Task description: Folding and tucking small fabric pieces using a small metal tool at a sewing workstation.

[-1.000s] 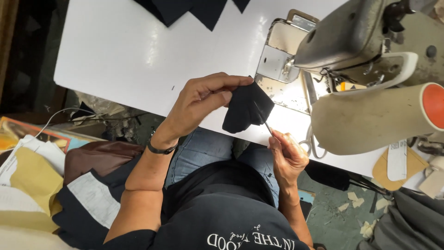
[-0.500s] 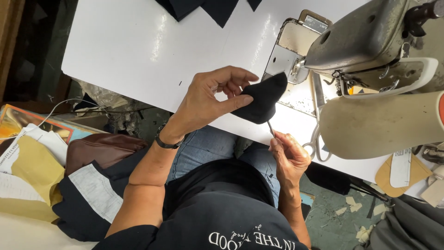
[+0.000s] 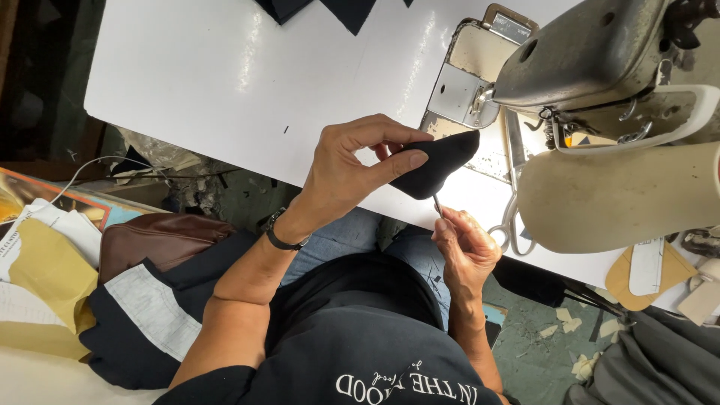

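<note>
The left hand (image 3: 352, 169) pinches a small piece of black cloth (image 3: 439, 161) between thumb and fingers; the thumb lies flat along its near edge, the index finger curls over the top, and the grip is closed on it. The right hand (image 3: 465, 251) is closed round a thin metal tool (image 3: 437, 204), only its tip showing above the fingers. That tip points up and touches the lower edge of the cloth.

The cloth is held in the air just over the near edge of the white counter (image 3: 225, 82). From the left hand it sticks out toward 3 o'clock; from the right hand it sits at about 12 o'clock, just above.

At 2 o'clock from the cloth stands a grey sewing machine (image 3: 600, 52), with its steel plate (image 3: 465, 90) set into the counter just behind the cloth. A cream, rounded part of the machine (image 3: 622, 195) lies at 3 o'clock, and scissors (image 3: 510, 217) hang beside it, near the right hand. More dark fabric (image 3: 330, 9) lies at the far edge of the counter, at 12 o'clock. A black wristband (image 3: 283, 240) circles the left wrist. Down at 8 o'clock lies a pile of brown, yellow and dark pieces (image 3: 112, 277). The floor at 5 o'clock is strewn with scraps (image 3: 570, 330).
</note>
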